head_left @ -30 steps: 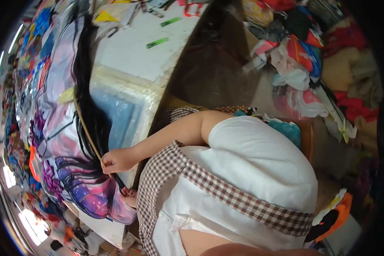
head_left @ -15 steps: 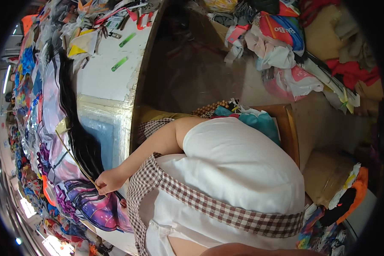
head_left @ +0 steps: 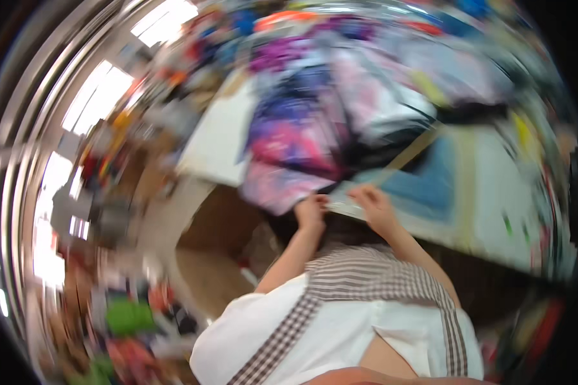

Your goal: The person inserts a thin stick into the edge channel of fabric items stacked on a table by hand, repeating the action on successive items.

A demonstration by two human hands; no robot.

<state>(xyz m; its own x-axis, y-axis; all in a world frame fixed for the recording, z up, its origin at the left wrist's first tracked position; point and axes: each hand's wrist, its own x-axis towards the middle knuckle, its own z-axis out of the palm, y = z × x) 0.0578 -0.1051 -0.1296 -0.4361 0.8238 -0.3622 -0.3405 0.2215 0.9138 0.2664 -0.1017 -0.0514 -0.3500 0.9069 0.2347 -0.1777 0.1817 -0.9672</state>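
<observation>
My right hand (head_left: pixel 374 204) is closed on one end of a yellowish, tape-like strip (head_left: pixel 408 154), which slants away to the right across the table. My left hand (head_left: pixel 311 210) is beside it at the table's near edge, fingers curled in; what they hold, if anything, is blurred. Just beyond both hands lies a pile of glossy printed pieces (head_left: pixel 295 138) in purple, pink and black. A paler pink-and-white printed piece (head_left: pixel 382 96) spreads behind them. The strip's far end meets a small yellowish lump (head_left: pixel 428 88).
The white table (head_left: pixel 494 186) carries a blue patch (head_left: pixel 424 186) and small green items (head_left: pixel 507 222). An open cardboard box (head_left: pixel 205 269) stands below its edge at left. Coloured heaps, including a green bundle (head_left: pixel 128 316), lie on the floor at far left. Motion smears much of the view.
The view has swung round, and my body has turned to face the table. My left hand, mostly hidden before, now shows beside my right. The right hand still grips the strip.
</observation>
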